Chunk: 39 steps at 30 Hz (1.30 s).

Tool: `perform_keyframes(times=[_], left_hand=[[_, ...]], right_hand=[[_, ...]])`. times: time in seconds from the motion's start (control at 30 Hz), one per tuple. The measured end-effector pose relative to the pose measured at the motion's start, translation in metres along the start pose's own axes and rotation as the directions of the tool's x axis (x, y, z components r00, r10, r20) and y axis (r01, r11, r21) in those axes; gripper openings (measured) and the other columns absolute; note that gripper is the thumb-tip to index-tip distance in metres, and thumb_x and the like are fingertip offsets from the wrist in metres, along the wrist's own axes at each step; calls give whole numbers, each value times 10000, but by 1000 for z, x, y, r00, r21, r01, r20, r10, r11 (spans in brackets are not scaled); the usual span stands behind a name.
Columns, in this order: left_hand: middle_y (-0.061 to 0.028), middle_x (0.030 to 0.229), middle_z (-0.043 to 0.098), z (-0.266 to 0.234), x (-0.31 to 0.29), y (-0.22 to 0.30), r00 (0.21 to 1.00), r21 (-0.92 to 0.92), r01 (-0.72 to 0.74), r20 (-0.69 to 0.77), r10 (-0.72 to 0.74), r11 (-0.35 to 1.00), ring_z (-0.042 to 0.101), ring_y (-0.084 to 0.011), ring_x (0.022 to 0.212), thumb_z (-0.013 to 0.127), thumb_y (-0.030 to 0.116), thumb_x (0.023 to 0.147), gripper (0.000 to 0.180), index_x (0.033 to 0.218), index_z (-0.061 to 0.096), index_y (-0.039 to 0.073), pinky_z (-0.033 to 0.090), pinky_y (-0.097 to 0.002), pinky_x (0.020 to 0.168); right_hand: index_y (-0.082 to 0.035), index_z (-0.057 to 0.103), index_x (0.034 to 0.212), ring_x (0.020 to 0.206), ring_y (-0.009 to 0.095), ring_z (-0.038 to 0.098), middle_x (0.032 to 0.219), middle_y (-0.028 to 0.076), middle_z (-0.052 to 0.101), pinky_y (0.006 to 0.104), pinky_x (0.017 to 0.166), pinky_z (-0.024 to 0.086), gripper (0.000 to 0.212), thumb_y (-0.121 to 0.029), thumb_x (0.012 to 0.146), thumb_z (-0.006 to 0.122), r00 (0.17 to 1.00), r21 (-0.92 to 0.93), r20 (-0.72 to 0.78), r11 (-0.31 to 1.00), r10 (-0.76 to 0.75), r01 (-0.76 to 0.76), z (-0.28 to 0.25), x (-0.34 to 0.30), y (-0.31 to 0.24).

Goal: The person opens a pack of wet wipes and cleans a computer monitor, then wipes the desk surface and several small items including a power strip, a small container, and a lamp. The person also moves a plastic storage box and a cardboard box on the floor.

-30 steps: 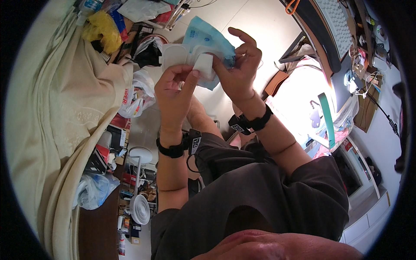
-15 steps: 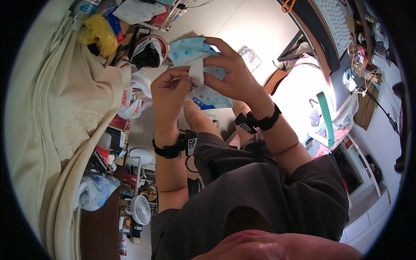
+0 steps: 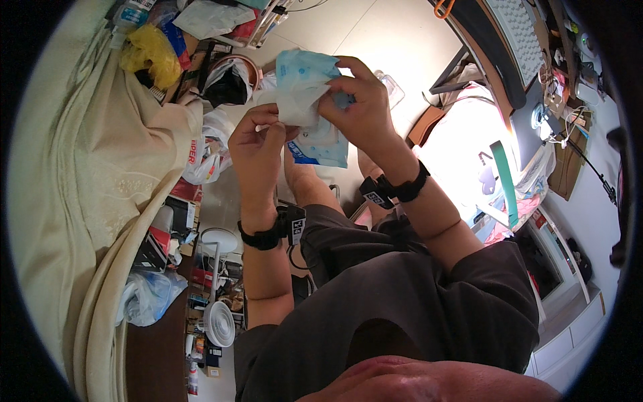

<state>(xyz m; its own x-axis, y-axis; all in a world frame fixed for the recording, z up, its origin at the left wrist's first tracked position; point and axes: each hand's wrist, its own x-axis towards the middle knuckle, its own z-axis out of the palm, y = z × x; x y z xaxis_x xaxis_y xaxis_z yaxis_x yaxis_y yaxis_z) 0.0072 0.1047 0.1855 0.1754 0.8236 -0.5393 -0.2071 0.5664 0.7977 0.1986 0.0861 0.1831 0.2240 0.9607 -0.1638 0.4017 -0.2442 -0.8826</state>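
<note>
A white tissue (image 3: pixel 298 107) is stretched between my two hands, above my knees. My left hand (image 3: pixel 258 146) pinches its lower left edge between thumb and fingers. At the tissue's right side is my right hand (image 3: pixel 364 107), closed on the tissue with thumb and finger. A soft light-blue and white plastic pack (image 3: pixel 321 151) lies behind the tissue, its upper part standing out over it and against the right fingers. The right hand seems to hold this pack too. The tissue hides the middle of the pack, including any opening.
A bin with a black liner (image 3: pixel 229 82) stands beyond my left hand. To the left are a cream-coloured cloth (image 3: pixel 120 147) and a white plastic bag (image 3: pixel 216 147). A small white fan (image 3: pixel 219 324) stands at lower left. On the right is a desk with a keyboard (image 3: pixel 514 33).
The tissue, bunched and narrow before, is now spread wider between my hands. The pack's upper part has shifted slightly up and right; my left hand has moved a little left.
</note>
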Motion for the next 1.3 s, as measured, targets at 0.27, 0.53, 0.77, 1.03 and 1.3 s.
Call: perform_keyframes(times=[0.27, 0.53, 0.77, 1.03, 1.3], left_hand=[[-128, 1201, 609, -2, -9, -17, 957, -42, -285, -63, 283, 957, 652, -187, 1023, 529, -76, 911, 99, 990, 565, -29, 605, -370, 904], [-139, 1221, 605, -18, -13, -5, 944, 357, -330, 112, 311, 874, 602, -273, 1099, 701, 110, 894, 263, 1107, 598, -6, 486, -389, 983], [-221, 1312, 552, 1, -12, -16, 855, 843, -417, 236, 462, 341, 529, -421, 1196, 786, 239, 852, 450, 1199, 595, 26, 423, -511, 1037], [-132, 1224, 616, -8, -13, -42, 985, 153, -106, -117, 124, 983, 593, -218, 1108, 633, 187, 1004, 337, 1275, 573, -3, 475, -345, 949], [-123, 1167, 664, 16, -12, -38, 983, 197, -119, -116, 144, 973, 639, -140, 966, 602, 80, 1003, 307, 1285, 597, -42, 515, -286, 837]], right_hand=[[46, 673, 968, 826, 146, 656, 1096, 126, 663, 273, 727, 543, 189, -81, 840, 729, 936, 229, -166, 935, 311, -271, 15, 8, 19], [-13, 564, 1133, 768, 59, 576, 929, 30, 636, 228, 649, 485, 151, -51, 987, 574, 937, 540, -4, 789, 351, -293, 37, -6, 15], [-34, 545, 1188, 913, 90, 581, 1010, 42, 618, 255, 753, 497, 170, -55, 1043, 458, 881, 707, 88, 595, 465, -384, 52, -17, 11], [-61, 495, 1344, 1112, 240, 639, 1232, 120, 611, 401, 895, 573, 343, -265, 1091, 382, 770, 862, 277, 207, 574, -464, 50, -18, -1], [-139, 383, 1462, 1169, 176, 607, 1345, 80, 540, 367, 867, 565, 417, -351, 1104, 356, 896, 850, 279, 345, 345, -398, 62, -35, -6]])
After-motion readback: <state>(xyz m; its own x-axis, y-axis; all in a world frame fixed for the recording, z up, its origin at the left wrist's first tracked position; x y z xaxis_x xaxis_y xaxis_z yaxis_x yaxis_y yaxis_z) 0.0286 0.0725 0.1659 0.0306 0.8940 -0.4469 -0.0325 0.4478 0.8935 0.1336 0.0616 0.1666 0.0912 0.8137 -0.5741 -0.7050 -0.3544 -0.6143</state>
